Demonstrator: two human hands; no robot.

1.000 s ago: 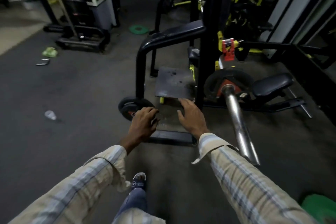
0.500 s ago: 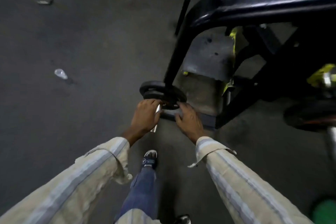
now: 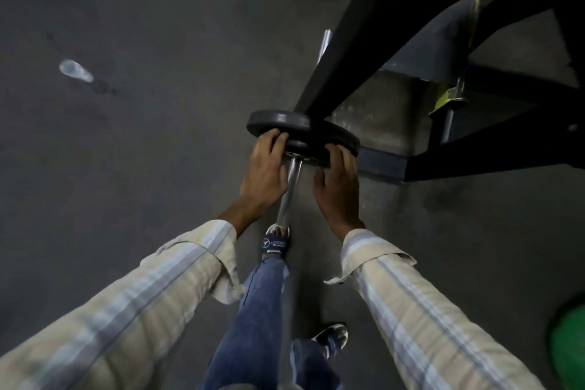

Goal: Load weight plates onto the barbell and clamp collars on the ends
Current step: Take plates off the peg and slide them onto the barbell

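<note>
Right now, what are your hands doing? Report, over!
Left hand and right hand both grip the black plate on the steel bar. Black machine frame close behind. No collar seen.

I count two hands — my left hand (image 3: 264, 168) and my right hand (image 3: 337, 187) — and two striped sleeves (image 3: 142, 301). One chrome bar (image 3: 289, 187) runs between them. On it I make out two dark weight plates (image 3: 278, 122), though in this dim light the stack could be more than that. Two sandalled feet (image 3: 274, 241) below. One black machine frame (image 3: 411, 51), one clear plastic bottle (image 3: 76, 70) lying on the floor, and one green object (image 3: 568, 345) at the right edge.
</note>
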